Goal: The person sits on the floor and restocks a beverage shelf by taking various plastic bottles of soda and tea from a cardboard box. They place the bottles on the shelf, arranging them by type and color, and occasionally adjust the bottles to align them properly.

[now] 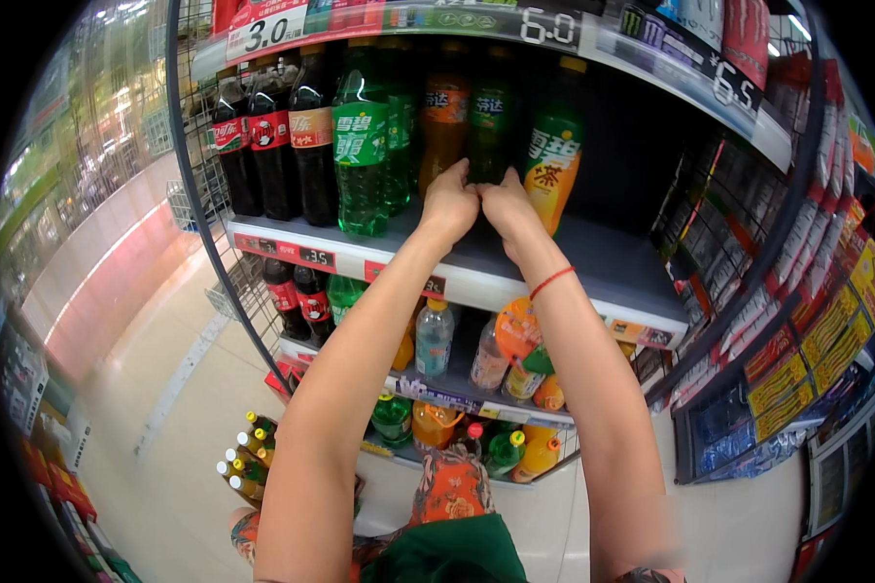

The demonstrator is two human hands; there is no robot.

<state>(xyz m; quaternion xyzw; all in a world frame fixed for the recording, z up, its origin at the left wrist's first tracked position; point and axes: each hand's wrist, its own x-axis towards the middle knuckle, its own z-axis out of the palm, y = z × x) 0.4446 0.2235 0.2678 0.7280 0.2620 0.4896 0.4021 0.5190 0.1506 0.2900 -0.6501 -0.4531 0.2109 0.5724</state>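
Both my arms reach onto the upper drinks shelf, hands close together. My left hand [450, 206] and my right hand [507, 208] curl around the lower part of a dark green soda bottle [491, 109] with a blue label. Their thumbs meet in front of it; some fingertips are hidden behind. Just left of it stands an orange soda bottle [444, 121]. To the right, close beside my right hand, is a green-and-yellow labelled bottle [556, 146]. A clear green bottle [362, 146] stands upright at the shelf front, further left.
Cola bottles [274, 146] line the left end of the shelf. The shelf's front edge [593, 297] runs below my forearms. Lower shelves hold more drinks, including a clear bottle [435, 340]. Several capped bottles [250, 452] stand low at left. Hanging packets [817, 243] are at right.
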